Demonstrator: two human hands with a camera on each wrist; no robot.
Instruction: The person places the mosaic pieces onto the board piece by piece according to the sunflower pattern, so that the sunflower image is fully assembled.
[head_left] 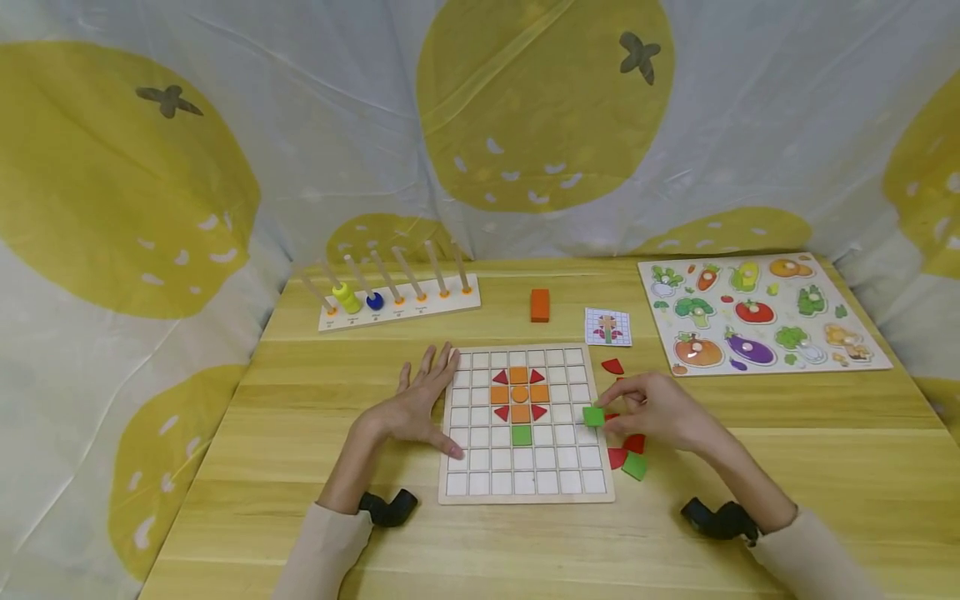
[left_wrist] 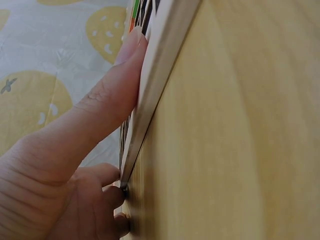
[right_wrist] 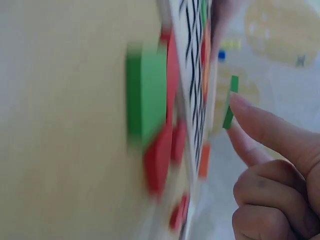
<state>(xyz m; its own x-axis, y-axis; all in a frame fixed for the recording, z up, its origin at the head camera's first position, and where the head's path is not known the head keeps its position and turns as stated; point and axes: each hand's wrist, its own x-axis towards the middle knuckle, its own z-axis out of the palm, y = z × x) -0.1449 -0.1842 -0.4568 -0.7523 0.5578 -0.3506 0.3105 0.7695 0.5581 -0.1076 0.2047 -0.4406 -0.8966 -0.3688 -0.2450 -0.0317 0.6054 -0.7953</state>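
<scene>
A white gridded wooden board [head_left: 480,483] lies on the table. On it, orange squares [head_left: 519,375] surround an orange circle [head_left: 521,394], with red triangles [head_left: 537,412] at the corners and a green square [head_left: 521,435] below. My left hand [head_left: 411,408] rests along the board's left edge, fingers spread; its thumb [left_wrist: 100,107] lies over the rim in the left wrist view. Between thumb and index finger my right hand [head_left: 660,412] pinches a green square tile [head_left: 593,417], raised over the board's right edge. The other fingers of that hand are curled in.
Beside the board's right edge lie another green tile [head_left: 634,466] and several red pieces [head_left: 634,443], some partly hidden by my right hand. Behind stand a pattern card [head_left: 608,327], an orange block [head_left: 539,305], a peg counting stand [head_left: 450,310] and a vegetable puzzle board [head_left: 765,358].
</scene>
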